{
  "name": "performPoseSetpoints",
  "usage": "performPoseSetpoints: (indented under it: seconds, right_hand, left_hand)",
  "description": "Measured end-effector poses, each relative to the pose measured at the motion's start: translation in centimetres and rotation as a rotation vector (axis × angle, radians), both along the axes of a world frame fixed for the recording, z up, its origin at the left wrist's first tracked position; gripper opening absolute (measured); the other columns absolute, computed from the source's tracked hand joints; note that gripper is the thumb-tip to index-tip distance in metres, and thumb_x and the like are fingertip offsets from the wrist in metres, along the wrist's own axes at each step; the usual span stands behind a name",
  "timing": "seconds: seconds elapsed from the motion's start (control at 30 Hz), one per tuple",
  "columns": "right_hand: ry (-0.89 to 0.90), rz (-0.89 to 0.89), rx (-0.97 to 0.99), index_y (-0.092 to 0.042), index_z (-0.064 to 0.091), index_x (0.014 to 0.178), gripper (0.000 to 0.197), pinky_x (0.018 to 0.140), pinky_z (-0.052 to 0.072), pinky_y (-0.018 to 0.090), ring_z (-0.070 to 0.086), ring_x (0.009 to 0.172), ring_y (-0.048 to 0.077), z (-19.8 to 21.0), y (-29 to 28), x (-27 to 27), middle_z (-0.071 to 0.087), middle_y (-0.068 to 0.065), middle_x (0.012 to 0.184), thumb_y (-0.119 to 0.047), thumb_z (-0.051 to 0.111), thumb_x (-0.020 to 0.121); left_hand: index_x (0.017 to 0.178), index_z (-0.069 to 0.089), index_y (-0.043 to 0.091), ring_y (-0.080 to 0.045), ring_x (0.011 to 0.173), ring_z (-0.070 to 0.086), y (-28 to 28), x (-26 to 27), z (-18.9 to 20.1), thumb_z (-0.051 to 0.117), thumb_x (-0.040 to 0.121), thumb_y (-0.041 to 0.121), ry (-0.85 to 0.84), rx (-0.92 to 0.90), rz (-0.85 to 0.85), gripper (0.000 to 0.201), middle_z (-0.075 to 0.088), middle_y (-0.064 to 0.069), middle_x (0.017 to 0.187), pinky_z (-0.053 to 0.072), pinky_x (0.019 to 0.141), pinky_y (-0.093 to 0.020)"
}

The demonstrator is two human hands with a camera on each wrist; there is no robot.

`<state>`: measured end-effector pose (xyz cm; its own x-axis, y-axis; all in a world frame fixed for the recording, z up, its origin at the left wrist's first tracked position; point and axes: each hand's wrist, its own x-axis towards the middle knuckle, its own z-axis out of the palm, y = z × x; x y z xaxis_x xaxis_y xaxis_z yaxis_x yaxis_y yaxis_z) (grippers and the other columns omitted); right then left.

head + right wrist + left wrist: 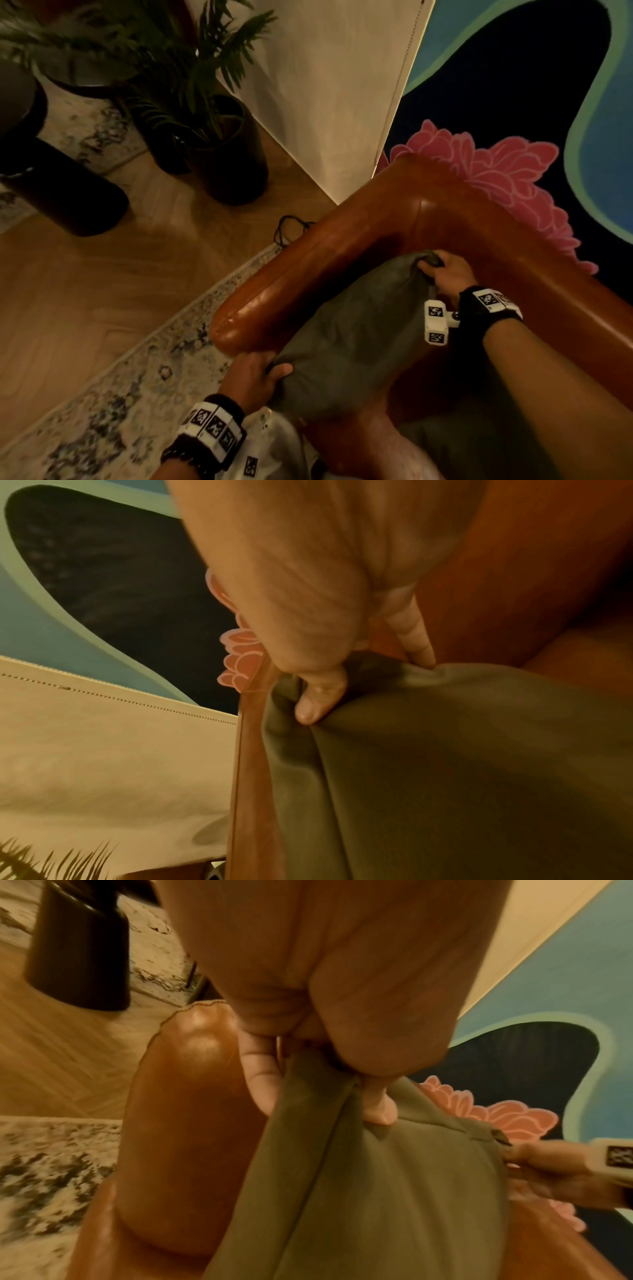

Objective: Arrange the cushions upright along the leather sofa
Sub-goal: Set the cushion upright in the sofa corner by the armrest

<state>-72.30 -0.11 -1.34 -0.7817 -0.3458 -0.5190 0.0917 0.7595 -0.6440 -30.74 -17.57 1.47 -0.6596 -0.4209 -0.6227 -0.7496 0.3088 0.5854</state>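
Both grips clench the olive cushion [356,335]: left hand [253,377] near corner, right hand [445,274] far corner

The cushion [352,329] sits in the sofa [479,219] corner, beside the armrest [274,284]. The left hand [255,375] grips its near corner, the right hand [448,274] its far corner. A potted plant [219,144] stands on the floor beyond the armrest.

Cushion [356,329] fills sofa corner; armrest [274,294] close left, backrest [513,246] behind; seat [421,387] open to right.

Bare forearms, black wristbands [486,308], white marker-tag blocks [214,428] on 2 wrists
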Motion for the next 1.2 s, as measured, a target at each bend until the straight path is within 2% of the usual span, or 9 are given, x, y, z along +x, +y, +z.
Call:
performPoseSetpoints:
  seconds: [0.27, 0.43, 0.53, 0.63, 0.73, 0.83, 0.97, 1.03, 1.2]
  right_hand:
    - [0.038, 0.074, 0.068, -0.010, 0.076, 0.121, 0.023, 0.100, 0.058, 0.049, 0.072, 0.110, 0.034, 2.0, -4.4, 1.1, 0.077, 0.013, 0.117, -0.024, 0.069, 0.104]
    - [0.024, 0.142, 0.145, -0.019, 0.070, 0.109, 0.009, 0.088, 0.052, 0.038, 0.068, 0.103, 0.030, 2.3, -5.1, 1.8, 0.075, 0.011, 0.118, -0.027, 0.068, 0.105]
    - [0.058, 0.144, 0.170, -0.014, 0.069, 0.133, 0.031, 0.105, 0.053, 0.044, 0.067, 0.123, 0.036, 1.8, -5.0, 2.4, 0.071, 0.017, 0.136, -0.026, 0.068, 0.104]
    - [0.239, 0.153, 0.093, -0.021, 0.051, 0.157, 0.058, 0.115, 0.047, 0.044, 0.055, 0.141, 0.038, 2.4, -4.5, 3.5, 0.059, 0.015, 0.154, -0.027, 0.070, 0.103]
    - [0.511, 0.462, -0.008, -0.026, 0.048, 0.162, 0.077, 0.126, 0.032, 0.047, 0.043, 0.153, 0.033, 4.0, -3.0, 6.6, 0.045, 0.009, 0.168, -0.045, 0.078, 0.093]
    - [0.542, 1.007, 0.025, -0.031, 0.039, 0.167, 0.112, 0.133, 0.013, 0.053, 0.025, 0.163, 0.028, 4.3, -1.8, 11.3, 0.027, 0.006, 0.177, -0.082, 0.072, 0.072]
    - [0.480, 1.542, 0.359, -0.012, 0.003, 0.174, 0.153, 0.131, -0.018, 0.051, -0.007, 0.166, 0.033, 2.7, -3.5, 15.0, -0.006, 0.015, 0.180, -0.078, 0.083, 0.061]
    - [0.508, 1.580, 0.478, -0.006, -0.004, 0.172, 0.161, 0.125, -0.027, 0.047, -0.012, 0.166, 0.036, 2.0, -4.9, 14.8, -0.010, 0.019, 0.179, -0.071, 0.090, 0.058]
    - [0.461, 1.537, 0.522, -0.020, -0.002, 0.174, 0.171, 0.128, -0.018, 0.051, -0.007, 0.166, 0.036, 0.8, -6.1, 10.8, 0.000, 0.016, 0.180, -0.066, 0.098, 0.043]
  left_hand:
    - [0.085, 0.078, 0.019, -0.009, 0.073, 0.072, -1.8, -0.2, -1.6, 0.064, 0.094, 0.047, -0.016, 0.055, 0.090, 0.033, 0.078, 0.004, 0.081, 0.059, 0.076, -0.040]
    - [0.088, 0.075, 0.025, -0.011, 0.078, 0.069, -2.3, 0.8, -2.8, 0.058, 0.099, 0.047, -0.095, -0.042, 0.043, 0.030, 0.075, 0.006, 0.084, 0.057, 0.081, -0.044]
    - [0.093, 0.072, 0.028, -0.013, 0.082, 0.068, -2.3, 1.0, -3.8, 0.058, 0.097, 0.052, -0.118, -0.106, 0.034, 0.028, 0.074, 0.008, 0.090, 0.057, 0.083, -0.044]
    - [0.127, 0.064, 0.033, -0.017, 0.102, 0.068, -1.5, 1.4, -3.1, 0.064, 0.092, 0.056, -0.102, -0.212, 0.064, 0.042, 0.072, 0.004, 0.118, 0.056, 0.090, -0.039]
    - [0.150, 0.044, 0.029, -0.023, 0.128, 0.056, 0.6, 1.1, -0.9, 0.067, 0.081, 0.070, 0.061, -0.376, 0.067, 0.083, 0.056, -0.003, 0.146, 0.050, 0.106, -0.045]
    - [0.162, 0.018, 0.027, -0.025, 0.152, 0.025, 3.1, -1.6, 0.4, 0.051, 0.075, 0.091, 0.109, -0.443, -0.168, 0.112, 0.020, -0.004, 0.168, 0.030, 0.122, -0.052]
    - [0.159, -0.022, 0.019, -0.028, 0.155, -0.024, 5.1, -7.7, -1.8, 0.052, 0.064, 0.096, 0.068, -0.427, -0.411, 0.143, -0.031, -0.009, 0.166, -0.004, 0.128, -0.052]
    - [0.157, -0.027, 0.013, -0.031, 0.155, -0.024, 5.3, -9.8, -3.1, 0.057, 0.063, 0.093, 0.005, -0.442, -0.399, 0.150, -0.033, -0.012, 0.164, -0.010, 0.127, -0.050]
    - [0.156, -0.025, 0.019, -0.031, 0.158, 0.000, 5.8, -8.7, -4.4, 0.059, 0.061, 0.092, -0.091, -0.472, -0.309, 0.147, -0.002, -0.011, 0.172, -0.004, 0.128, -0.050]
